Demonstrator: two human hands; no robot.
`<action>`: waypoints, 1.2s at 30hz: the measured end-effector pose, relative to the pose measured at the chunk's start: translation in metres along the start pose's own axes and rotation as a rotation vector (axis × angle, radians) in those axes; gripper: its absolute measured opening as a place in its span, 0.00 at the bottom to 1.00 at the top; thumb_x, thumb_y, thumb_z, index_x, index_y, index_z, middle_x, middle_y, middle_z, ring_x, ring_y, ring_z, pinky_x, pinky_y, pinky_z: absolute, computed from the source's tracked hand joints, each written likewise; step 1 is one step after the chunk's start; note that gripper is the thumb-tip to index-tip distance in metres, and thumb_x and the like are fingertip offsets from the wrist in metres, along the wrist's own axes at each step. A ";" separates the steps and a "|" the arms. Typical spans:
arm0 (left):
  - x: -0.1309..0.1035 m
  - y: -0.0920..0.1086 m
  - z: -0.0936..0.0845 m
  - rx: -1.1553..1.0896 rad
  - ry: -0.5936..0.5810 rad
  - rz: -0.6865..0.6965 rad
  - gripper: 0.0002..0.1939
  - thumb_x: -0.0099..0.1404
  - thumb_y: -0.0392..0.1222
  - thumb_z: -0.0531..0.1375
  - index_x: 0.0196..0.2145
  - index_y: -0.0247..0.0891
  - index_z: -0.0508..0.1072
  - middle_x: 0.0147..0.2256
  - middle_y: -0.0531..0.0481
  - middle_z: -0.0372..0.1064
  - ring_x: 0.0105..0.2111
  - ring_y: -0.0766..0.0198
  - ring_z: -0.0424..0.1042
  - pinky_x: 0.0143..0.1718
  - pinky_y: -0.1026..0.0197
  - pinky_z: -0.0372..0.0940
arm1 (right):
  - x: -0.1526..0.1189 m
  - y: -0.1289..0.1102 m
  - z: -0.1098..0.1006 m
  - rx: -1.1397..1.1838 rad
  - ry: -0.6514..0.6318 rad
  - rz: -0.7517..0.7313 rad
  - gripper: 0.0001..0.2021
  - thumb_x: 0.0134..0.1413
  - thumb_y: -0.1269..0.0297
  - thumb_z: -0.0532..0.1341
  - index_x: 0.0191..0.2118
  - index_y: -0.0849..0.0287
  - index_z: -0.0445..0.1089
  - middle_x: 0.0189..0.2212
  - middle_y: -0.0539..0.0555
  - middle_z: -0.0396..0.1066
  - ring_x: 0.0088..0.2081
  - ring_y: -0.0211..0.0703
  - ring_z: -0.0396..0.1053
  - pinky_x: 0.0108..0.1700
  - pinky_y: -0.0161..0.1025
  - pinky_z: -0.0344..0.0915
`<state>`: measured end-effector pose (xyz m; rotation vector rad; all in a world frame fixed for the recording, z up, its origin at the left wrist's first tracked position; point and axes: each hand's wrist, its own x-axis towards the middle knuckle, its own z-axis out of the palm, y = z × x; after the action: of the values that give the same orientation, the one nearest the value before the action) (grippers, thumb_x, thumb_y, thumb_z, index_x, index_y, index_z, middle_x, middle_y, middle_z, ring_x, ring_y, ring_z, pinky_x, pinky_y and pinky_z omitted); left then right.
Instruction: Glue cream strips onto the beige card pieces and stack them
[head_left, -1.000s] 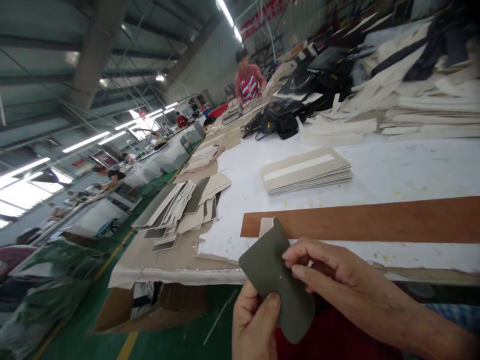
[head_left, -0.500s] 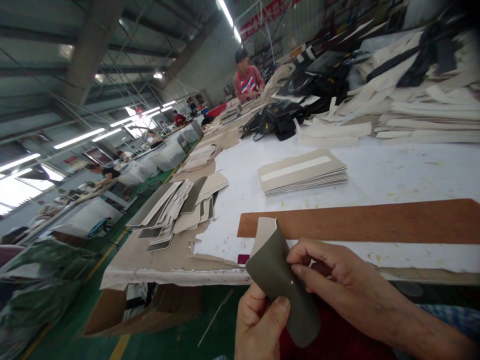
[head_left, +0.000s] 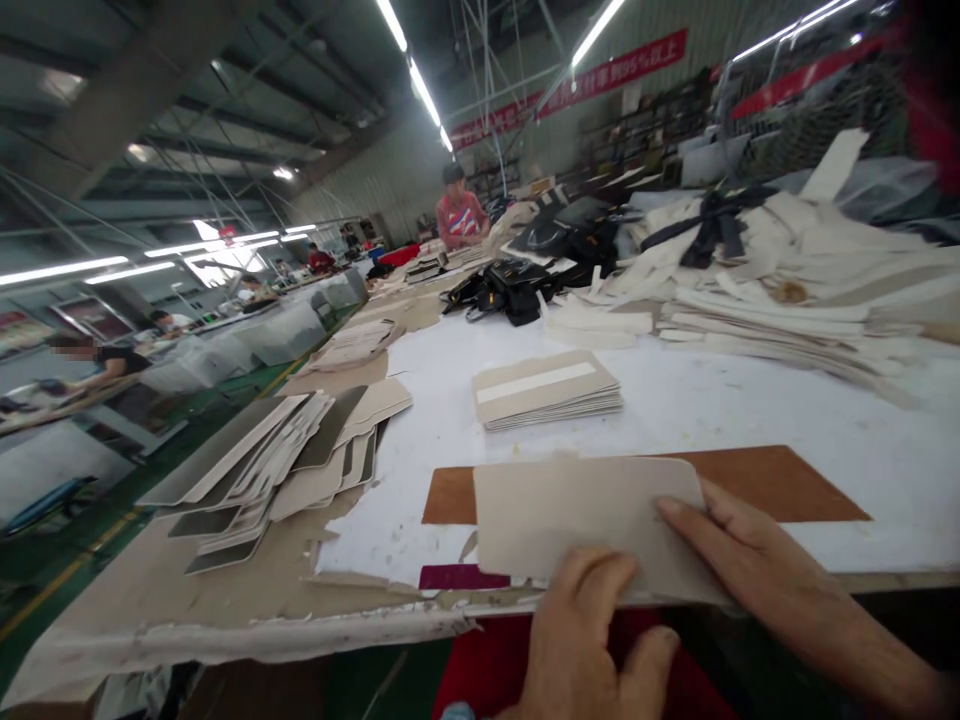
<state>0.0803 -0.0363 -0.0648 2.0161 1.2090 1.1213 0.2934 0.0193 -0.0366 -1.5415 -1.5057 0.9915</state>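
A flat beige panel (head_left: 570,525) with rounded corners lies over the brown strip (head_left: 780,485) near the table's front edge. My right hand (head_left: 757,560) grips the panel's right side, thumb on top and the other fingers partly hidden behind it. At the lower edge is my left hand (head_left: 589,635), its fingertips on or just over the panel and its thumb spread away. Beyond the strip sits a neat stack of beige panels (head_left: 544,385), the top one bearing a white band. The held panel's underside is hidden.
Loose beige and dark grey panels (head_left: 255,475) spread over the table's left side. A dark red piece (head_left: 461,577) lies by the front edge. Black strapped items (head_left: 517,280) and heaps of cream strips (head_left: 772,310) cover the back. A co-worker (head_left: 459,212) stands at the far end.
The panel, earlier bent with its dark grey face toward me, now lies flat with its beige face up. My left hand has let go of it; the view has swung right.
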 end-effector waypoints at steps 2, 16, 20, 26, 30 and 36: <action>-0.002 -0.018 -0.005 0.242 0.032 0.106 0.27 0.64 0.32 0.67 0.61 0.40 0.77 0.59 0.36 0.76 0.58 0.41 0.77 0.61 0.34 0.75 | 0.015 0.022 -0.024 -0.138 0.102 0.080 0.31 0.58 0.35 0.55 0.53 0.55 0.75 0.47 0.60 0.83 0.46 0.64 0.81 0.50 0.54 0.76; 0.013 -0.042 -0.041 0.576 0.010 0.210 0.20 0.72 0.36 0.64 0.60 0.40 0.76 0.64 0.36 0.73 0.65 0.43 0.72 0.62 0.37 0.76 | 0.037 0.041 -0.063 0.186 -0.329 0.192 0.25 0.60 0.39 0.67 0.49 0.57 0.77 0.38 0.58 0.83 0.36 0.54 0.81 0.33 0.41 0.74; 0.009 -0.045 -0.041 0.580 0.042 0.152 0.15 0.71 0.38 0.65 0.55 0.40 0.79 0.63 0.37 0.74 0.65 0.42 0.72 0.63 0.34 0.74 | 0.045 0.052 -0.059 -0.219 -0.141 0.096 0.21 0.60 0.46 0.63 0.49 0.57 0.75 0.41 0.62 0.83 0.40 0.59 0.80 0.37 0.47 0.73; 0.016 -0.046 -0.050 0.659 -0.045 0.209 0.15 0.74 0.42 0.65 0.56 0.40 0.79 0.56 0.39 0.80 0.56 0.44 0.79 0.56 0.39 0.79 | 0.045 0.056 -0.060 -0.548 0.042 0.089 0.20 0.63 0.50 0.65 0.54 0.58 0.72 0.39 0.60 0.81 0.39 0.58 0.79 0.42 0.49 0.68; 0.020 -0.047 -0.050 0.683 -0.049 0.278 0.13 0.74 0.41 0.64 0.55 0.40 0.80 0.54 0.39 0.81 0.53 0.46 0.80 0.53 0.43 0.80 | 0.046 0.049 -0.063 -0.596 0.038 0.091 0.14 0.64 0.56 0.65 0.50 0.57 0.73 0.36 0.57 0.79 0.39 0.56 0.78 0.41 0.46 0.65; 0.016 -0.056 -0.045 0.710 0.014 0.294 0.12 0.76 0.43 0.62 0.53 0.40 0.79 0.54 0.40 0.81 0.53 0.44 0.78 0.53 0.42 0.78 | 0.043 0.037 -0.060 -0.655 0.041 0.110 0.12 0.65 0.60 0.66 0.50 0.58 0.73 0.29 0.51 0.75 0.35 0.53 0.76 0.36 0.44 0.60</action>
<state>0.0210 0.0042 -0.0785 2.7901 1.4971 0.9012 0.3643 0.0618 -0.0465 -2.0941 -1.8378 0.5309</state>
